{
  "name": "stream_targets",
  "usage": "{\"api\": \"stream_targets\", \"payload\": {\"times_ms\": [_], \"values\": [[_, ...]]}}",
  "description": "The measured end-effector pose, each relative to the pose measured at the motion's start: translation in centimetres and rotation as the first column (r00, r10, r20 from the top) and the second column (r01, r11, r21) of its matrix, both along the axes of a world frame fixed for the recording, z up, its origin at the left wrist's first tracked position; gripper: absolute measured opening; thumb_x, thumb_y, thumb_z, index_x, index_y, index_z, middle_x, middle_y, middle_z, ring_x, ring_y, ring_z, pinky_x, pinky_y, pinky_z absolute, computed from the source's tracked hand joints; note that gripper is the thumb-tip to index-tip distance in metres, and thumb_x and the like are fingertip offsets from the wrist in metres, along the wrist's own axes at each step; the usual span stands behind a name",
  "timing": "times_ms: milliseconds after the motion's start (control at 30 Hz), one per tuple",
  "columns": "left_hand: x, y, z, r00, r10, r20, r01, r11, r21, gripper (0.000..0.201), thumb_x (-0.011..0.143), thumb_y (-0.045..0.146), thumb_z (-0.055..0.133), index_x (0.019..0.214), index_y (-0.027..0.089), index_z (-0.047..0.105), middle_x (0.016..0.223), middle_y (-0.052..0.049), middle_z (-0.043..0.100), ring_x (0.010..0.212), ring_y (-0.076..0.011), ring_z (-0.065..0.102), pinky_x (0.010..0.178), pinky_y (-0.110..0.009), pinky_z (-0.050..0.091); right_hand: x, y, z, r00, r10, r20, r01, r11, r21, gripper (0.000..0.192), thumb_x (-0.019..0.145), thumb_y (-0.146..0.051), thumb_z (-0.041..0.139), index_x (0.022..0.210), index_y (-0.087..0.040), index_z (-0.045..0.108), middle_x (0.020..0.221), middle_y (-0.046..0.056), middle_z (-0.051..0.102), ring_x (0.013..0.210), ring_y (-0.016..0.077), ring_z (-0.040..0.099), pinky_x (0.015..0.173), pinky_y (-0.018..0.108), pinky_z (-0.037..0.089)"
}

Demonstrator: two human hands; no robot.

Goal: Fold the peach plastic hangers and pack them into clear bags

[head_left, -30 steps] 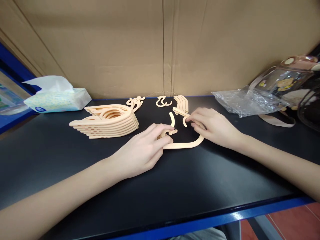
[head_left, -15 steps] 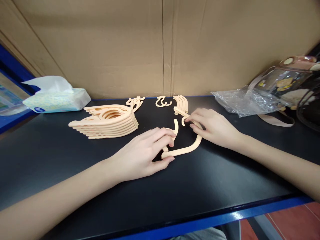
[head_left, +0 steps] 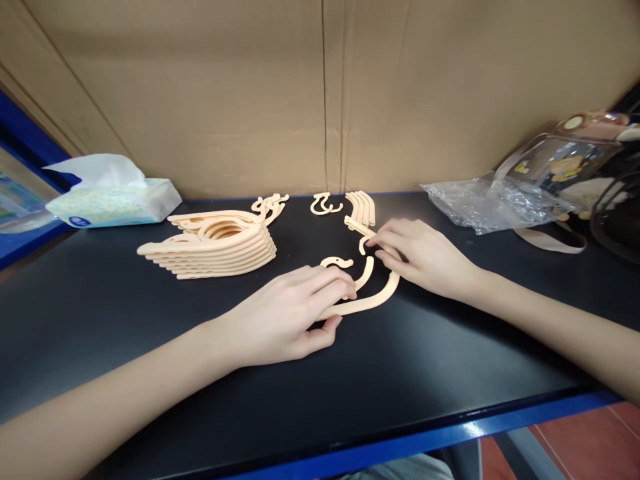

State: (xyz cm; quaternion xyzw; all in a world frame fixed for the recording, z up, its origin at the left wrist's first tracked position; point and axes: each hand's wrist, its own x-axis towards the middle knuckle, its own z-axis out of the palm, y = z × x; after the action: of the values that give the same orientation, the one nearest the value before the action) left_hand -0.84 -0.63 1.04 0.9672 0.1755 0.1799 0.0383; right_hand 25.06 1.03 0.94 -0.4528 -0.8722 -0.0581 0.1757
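Observation:
A cream plastic clothes hanger [head_left: 373, 301] lies on the black table between my hands. Curled over its left end is my left hand [head_left: 295, 313], thumb on the near side and fingertips on the small curved cream strip [head_left: 367, 272]. A cream hook [head_left: 336, 261] shows just beyond those fingers; how the pieces join is hidden under them. My right hand [head_left: 423, 253] has its thumb and fingers closed on the hanger's far right arm. Beside its fingertips, a short curved end [head_left: 363, 246] sticks out.
A stack of cream hangers [head_left: 215, 250] stands on the left, loose hooks [head_left: 273, 203] behind it. Further back lie more hooks [head_left: 325, 203] and several curved strips [head_left: 361, 207]. A tissue pack [head_left: 115, 200] is at far left; a plastic bag [head_left: 493, 203] and transparent backpack [head_left: 565, 160] are right.
The curved strip under my left fingers has swung to the right, and the hook has come into view beyond them. My left hand has shifted slightly; my right keeps its grip.

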Motion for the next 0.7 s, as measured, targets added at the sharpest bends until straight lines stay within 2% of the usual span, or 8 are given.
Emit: {"api": "stream_targets", "payload": {"times_ms": [333, 700], "values": [[-0.01, -0.10, 0.10, 0.999, -0.012, -0.035, 0.011, 1.000, -0.014, 0.026, 0.089, 0.010, 0.047, 0.113, 0.016, 0.057, 0.118, -0.003, 0.063, 0.102, -0.0167, 0.061, 0.091, -0.029, 0.047, -0.09, 0.05, -0.09, 0.997, 0.078, 0.004, -0.078, 0.997, -0.020, 0.024, 0.095, -0.021, 0.046, 0.110, -0.016, 0.065, 0.103, 0.008, 0.065, 0.093, 0.0223, 0.059, 0.083, 0.039, 0.044], [-0.13, 0.10, 0.03, 0.996, -0.033, -0.080, 0.031, 0.999, -0.026, 0.030, 0.089, 0.007, 0.043, 0.114, 0.018, 0.055, 0.119, -0.003, 0.062, 0.104, -0.0171, 0.061, 0.087, -0.029, 0.049, 0.04, 0.04, -0.24, 0.993, 0.099, 0.057, -0.098, 0.995, -0.016, 0.026, 0.095, -0.024, 0.048, 0.112, -0.016, 0.065, 0.103, 0.007, 0.064, 0.091, 0.0216, 0.059, 0.082, 0.038, 0.042]]}}
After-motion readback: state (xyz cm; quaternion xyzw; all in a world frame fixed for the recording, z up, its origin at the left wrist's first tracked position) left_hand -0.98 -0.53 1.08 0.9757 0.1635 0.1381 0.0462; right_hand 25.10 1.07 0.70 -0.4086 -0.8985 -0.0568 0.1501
